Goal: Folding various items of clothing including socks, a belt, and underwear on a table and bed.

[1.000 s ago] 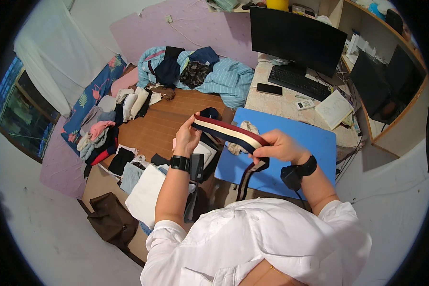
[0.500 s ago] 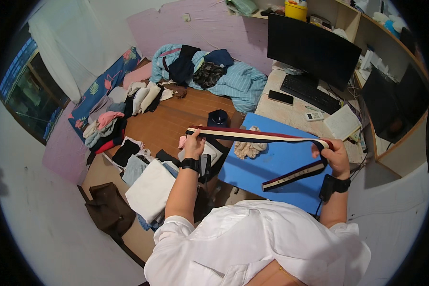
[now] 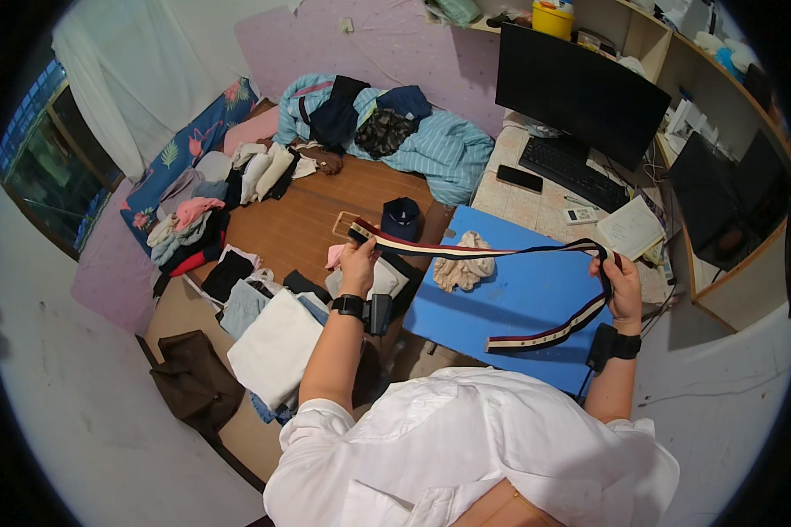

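Observation:
A long striped belt (image 3: 483,251) in dark, cream and red bands is stretched out flat between my two hands above a blue board (image 3: 518,299). My left hand (image 3: 359,261) pinches one end of it over the wooden table. My right hand (image 3: 622,283) grips it near the other end, where it folds back and the loose tail hangs down and leftward over the blue board. Both wrists wear black straps. A crumpled beige cloth (image 3: 462,269) lies on the blue board just below the stretched belt.
The wooden table (image 3: 308,220) carries rolled and folded clothes (image 3: 237,176) along its left side and a heap of blue garments (image 3: 395,132) at the back. A dark cap (image 3: 402,216) sits near the belt. A monitor (image 3: 580,92), keyboard (image 3: 571,171) and phone (image 3: 519,178) stand at right.
The belt was bunched short between my hands. My right hand has swung far out to the right and the belt is now pulled out long between both hands.

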A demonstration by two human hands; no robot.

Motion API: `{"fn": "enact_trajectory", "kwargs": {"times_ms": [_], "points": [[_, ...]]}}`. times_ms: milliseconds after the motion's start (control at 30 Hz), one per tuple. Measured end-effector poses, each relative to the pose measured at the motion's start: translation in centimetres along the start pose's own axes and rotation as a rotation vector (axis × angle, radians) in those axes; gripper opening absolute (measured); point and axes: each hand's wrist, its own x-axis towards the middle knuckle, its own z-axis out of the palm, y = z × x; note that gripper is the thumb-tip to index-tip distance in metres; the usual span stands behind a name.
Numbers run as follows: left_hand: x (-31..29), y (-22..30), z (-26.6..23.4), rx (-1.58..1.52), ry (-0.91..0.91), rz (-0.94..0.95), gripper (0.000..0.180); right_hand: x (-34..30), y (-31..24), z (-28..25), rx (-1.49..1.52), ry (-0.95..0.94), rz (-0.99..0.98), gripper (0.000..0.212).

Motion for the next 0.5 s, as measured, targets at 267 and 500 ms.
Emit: {"fn": "enact_trajectory", "kwargs": {"times_ms": [267,500], "points": [[-0.8,0.6,-0.4,-0.035,0.014,-0.016,0.021,0.8,-0.1,1.7,0.007,-0.029,0.045,0.019],[-2.3,3.4,1.5,-0.089,-0.096,0.066,0.022,2.1,2.2,1.9,-0.415,-0.107,0.215,0.015]]}}
